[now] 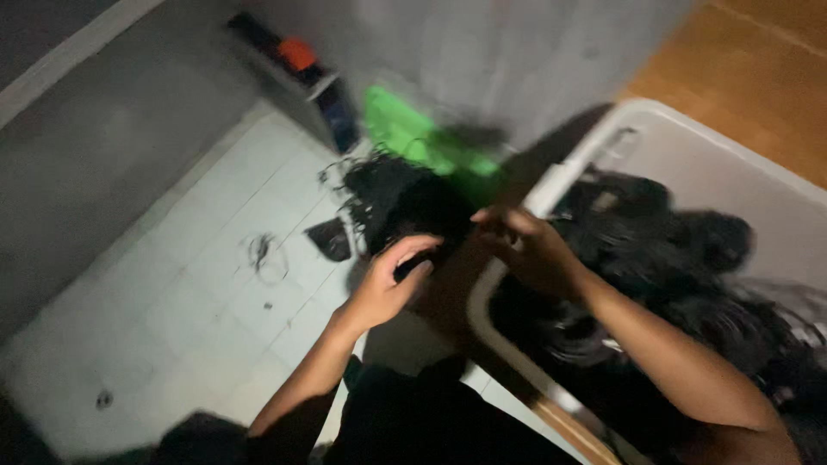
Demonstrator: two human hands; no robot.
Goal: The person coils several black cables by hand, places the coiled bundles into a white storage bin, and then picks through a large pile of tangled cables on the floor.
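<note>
While both hands work close together, a bunch of black hair hangs between them, over the gap between the tiled floor and the white tub. The left hand is curled, with its fingers bent around the lower part of the black hair. The right hand sits just beside it, and its fingertips look pinched on some strands near the tub's rim. The picture is blurry, so I cannot tell how tight either grip is.

More black hair fills the tub, in a big dark heap. A green bag lies on the floor behind the held bunch. A few loose strands lie on the tiles too.

To do this step well, I think the 2 hands should stay near each other and pull gently. Hair tangles fast, so slow, small tugs are likely better than 1 hard pull. One hand should hold the bunch steady while the other picks at the strands. Keeping the bunch over the tub may stop more bits from dropping on the floor.
</note>
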